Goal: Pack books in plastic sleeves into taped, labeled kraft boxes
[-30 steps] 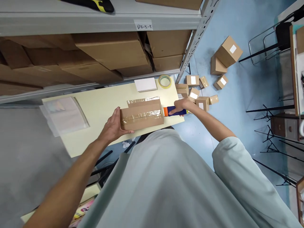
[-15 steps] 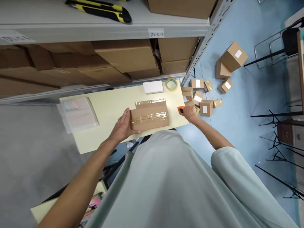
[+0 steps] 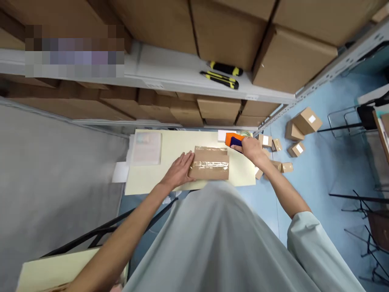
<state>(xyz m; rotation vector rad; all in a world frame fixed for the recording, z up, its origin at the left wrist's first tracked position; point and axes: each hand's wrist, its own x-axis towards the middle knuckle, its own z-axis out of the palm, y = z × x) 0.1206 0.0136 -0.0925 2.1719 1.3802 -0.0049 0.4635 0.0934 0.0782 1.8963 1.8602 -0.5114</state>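
A brown cardboard box (image 3: 208,172) with shiny clear tape along it sits on the pale yellow table (image 3: 176,142). Behind it shows another taped cardboard strip (image 3: 210,151); whether it belongs to the same box I cannot tell. My left hand (image 3: 180,169) grips the box's left end, fingers along the far side and thumb at the near corner. In my right hand (image 3: 252,150) is an orange and dark-blue hand tool (image 3: 233,138), held above the table's right end; its exact kind is unclear. It partly hides a white stack (image 3: 222,135) and a tape roll (image 3: 245,133).
Over the table's far side stands a shelf rack (image 3: 170,61) of cardboard boxes, with black-and-yellow utility knives (image 3: 223,79) on one shelf. Plastic sleeves (image 3: 147,148) lie at the table's left. Several small boxes (image 3: 296,149) are on the blue floor at right.
My right hand has raised the orange tool from the table's right edge, and more of it shows. The left hand stays at the box. The view has shifted, showing more of the shelves.
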